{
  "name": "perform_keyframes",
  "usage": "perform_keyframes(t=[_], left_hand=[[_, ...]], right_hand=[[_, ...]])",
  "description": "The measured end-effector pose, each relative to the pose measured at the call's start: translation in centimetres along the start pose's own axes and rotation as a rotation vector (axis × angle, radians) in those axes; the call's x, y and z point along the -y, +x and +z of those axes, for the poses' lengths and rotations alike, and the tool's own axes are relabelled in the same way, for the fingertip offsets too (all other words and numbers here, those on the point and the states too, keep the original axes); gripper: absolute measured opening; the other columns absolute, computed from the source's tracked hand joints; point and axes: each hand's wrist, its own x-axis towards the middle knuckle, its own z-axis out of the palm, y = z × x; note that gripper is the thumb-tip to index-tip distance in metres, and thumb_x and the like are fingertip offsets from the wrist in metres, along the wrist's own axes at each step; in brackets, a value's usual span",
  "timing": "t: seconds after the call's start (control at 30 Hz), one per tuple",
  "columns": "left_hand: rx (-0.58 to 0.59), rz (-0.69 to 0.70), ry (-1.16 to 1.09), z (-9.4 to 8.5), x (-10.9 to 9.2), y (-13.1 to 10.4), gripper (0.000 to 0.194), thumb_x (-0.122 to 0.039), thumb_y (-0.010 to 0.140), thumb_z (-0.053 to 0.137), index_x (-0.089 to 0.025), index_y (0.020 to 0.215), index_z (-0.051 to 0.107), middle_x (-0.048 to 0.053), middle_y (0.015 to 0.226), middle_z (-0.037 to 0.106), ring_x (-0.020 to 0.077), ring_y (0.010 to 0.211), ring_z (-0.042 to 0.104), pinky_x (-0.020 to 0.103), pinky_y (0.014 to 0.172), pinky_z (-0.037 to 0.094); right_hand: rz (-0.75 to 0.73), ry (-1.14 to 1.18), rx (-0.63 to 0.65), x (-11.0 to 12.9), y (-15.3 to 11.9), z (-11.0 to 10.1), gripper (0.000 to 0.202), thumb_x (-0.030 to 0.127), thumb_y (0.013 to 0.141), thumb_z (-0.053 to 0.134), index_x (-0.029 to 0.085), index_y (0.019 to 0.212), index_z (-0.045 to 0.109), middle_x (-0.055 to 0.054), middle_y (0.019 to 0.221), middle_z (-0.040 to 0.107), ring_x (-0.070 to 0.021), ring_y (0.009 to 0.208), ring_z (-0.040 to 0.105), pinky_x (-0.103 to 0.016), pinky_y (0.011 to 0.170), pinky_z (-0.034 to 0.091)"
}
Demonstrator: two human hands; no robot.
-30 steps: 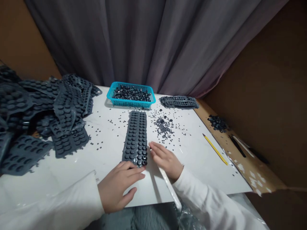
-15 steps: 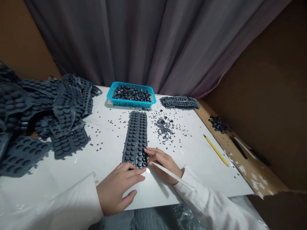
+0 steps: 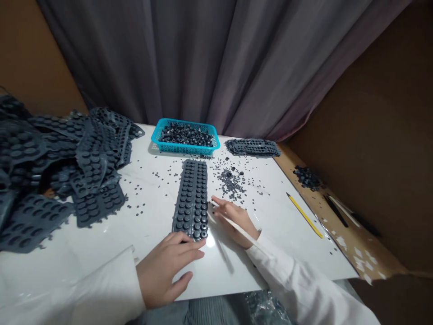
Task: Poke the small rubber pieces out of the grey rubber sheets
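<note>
A dark grey rubber sheet with rows of round raised studs [image 3: 191, 194] lies lengthwise on the white table. My left hand [image 3: 171, 266] rests at its near end, palm down, with fingers spread and fingertips touching the edge. Just right of the sheet, my right hand [image 3: 235, 221] is closed around a slim white stick-like tool [image 3: 248, 237], whose rear end points back over the wrist. The tool's tip is blurred, so its exact kind is unclear. At the sheet's near right corner, a couple of studs [image 3: 204, 234] show ring-shaped tops. Small dark discs [image 3: 232, 183] lie scattered beyond my right hand.
A blue basket [image 3: 185, 149] full of small dark pieces stands at the back. Studded sheets [image 3: 98, 153] are heaped at left; flattened sheets [image 3: 253, 147] lie back right. A yellow pencil-like tool [image 3: 304, 215], dark pieces [image 3: 307, 178] and a black slim tool [image 3: 335, 211] are at right.
My right hand, with the white tool, has moved away from the sheet's near right corner, slightly up and to the right. My left hand stays at the near edge.
</note>
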Motion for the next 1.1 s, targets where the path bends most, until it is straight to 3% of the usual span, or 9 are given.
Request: perform_keyframes(t=[0.13, 0.3, 0.43, 0.6, 0.73, 0.87, 0.97, 1.1], left_hand=[[-0.003, 0.0, -0.007, 0.0, 0.1, 0.0, 0.047, -0.014, 0.07, 0.054, -0.023, 0.116, 0.052, 0.005, 0.132, 0.05, 0.0258, 0.105, 0.045, 0.041, 0.088, 0.042], [0.0, -0.004, -0.007, 0.1, 0.2, 0.0, 0.047, -0.015, 0.07, 0.054, -0.023, 0.115, 0.052, 0.005, 0.131, 0.051, 0.0253, 0.104, 0.045, 0.04, 0.088, 0.041], [-0.011, 0.0, -0.003, 0.1, 0.2, 0.0, 0.046, -0.015, 0.07, 0.053, -0.023, 0.115, 0.052, 0.005, 0.13, 0.052, 0.0249, 0.104, 0.045, 0.039, 0.088, 0.042], [-0.019, 0.006, -0.01, 0.1, 0.2, 0.0, 0.047, -0.014, 0.07, 0.052, -0.023, 0.116, 0.052, 0.005, 0.128, 0.053, 0.0252, 0.104, 0.046, 0.04, 0.088, 0.042], [-0.02, 0.008, -0.018, 0.0, 0.0, 0.1, 0.048, -0.015, 0.07, 0.052, -0.022, 0.117, 0.051, 0.006, 0.125, 0.056, 0.0254, 0.102, 0.047, 0.04, 0.086, 0.042], [-0.018, 0.003, -0.016, -0.2, -0.2, 0.1, 0.049, -0.013, 0.069, 0.051, -0.023, 0.117, 0.051, 0.006, 0.127, 0.054, 0.0252, 0.102, 0.047, 0.039, 0.086, 0.043], [-0.004, -0.004, -0.011, -0.2, -0.1, 0.0, 0.047, -0.013, 0.069, 0.052, -0.022, 0.115, 0.052, 0.005, 0.13, 0.052, 0.0257, 0.104, 0.046, 0.04, 0.088, 0.042], [0.004, -0.001, 0.01, 0.0, 0.1, -0.1, 0.045, -0.013, 0.07, 0.052, -0.022, 0.114, 0.052, 0.005, 0.132, 0.05, 0.0262, 0.107, 0.045, 0.041, 0.089, 0.043]], right_hand=[[0.067, 0.288, 0.074, 1.1, -0.6, 0.5, 0.008, 0.021, 0.09, 0.048, 0.018, 0.089, 0.056, -0.013, 0.115, 0.063, -0.0196, 0.11, 0.058, -0.034, 0.087, 0.052], [0.007, 0.294, 0.08, 1.3, -1.2, 1.1, 0.009, 0.022, 0.089, 0.05, 0.018, 0.087, 0.057, -0.015, 0.114, 0.063, -0.0199, 0.11, 0.058, -0.037, 0.09, 0.05], [-0.114, 0.155, 0.095, 0.6, -1.4, 1.3, 0.009, 0.021, 0.089, 0.049, 0.017, 0.087, 0.057, -0.014, 0.111, 0.065, -0.0195, 0.111, 0.057, -0.035, 0.092, 0.05], [-0.327, -0.208, 0.134, -0.1, -1.8, 1.9, 0.01, 0.013, 0.089, 0.048, 0.016, 0.089, 0.057, -0.015, 0.117, 0.062, -0.0217, 0.117, 0.052, -0.035, 0.091, 0.052], [-0.434, -0.386, 0.136, -0.6, -1.2, 1.7, 0.011, 0.011, 0.088, 0.047, 0.016, 0.091, 0.057, -0.017, 0.119, 0.06, -0.0239, 0.113, 0.055, -0.036, 0.082, 0.057], [-0.265, -0.35, 0.022, -0.9, 0.0, 0.7, 0.013, 0.013, 0.089, 0.046, 0.016, 0.091, 0.058, -0.016, 0.118, 0.061, -0.0229, 0.104, 0.061, -0.036, 0.081, 0.057], [-0.084, -0.087, 0.0, -0.6, 0.3, 0.3, 0.012, 0.017, 0.09, 0.045, 0.018, 0.091, 0.057, -0.013, 0.116, 0.063, -0.0205, 0.104, 0.062, -0.035, 0.084, 0.055], [-0.028, 0.205, 0.043, 0.2, -0.1, 0.8, 0.007, 0.018, 0.088, 0.049, 0.017, 0.089, 0.056, -0.014, 0.117, 0.062, -0.0184, 0.107, 0.06, -0.031, 0.086, 0.053]])
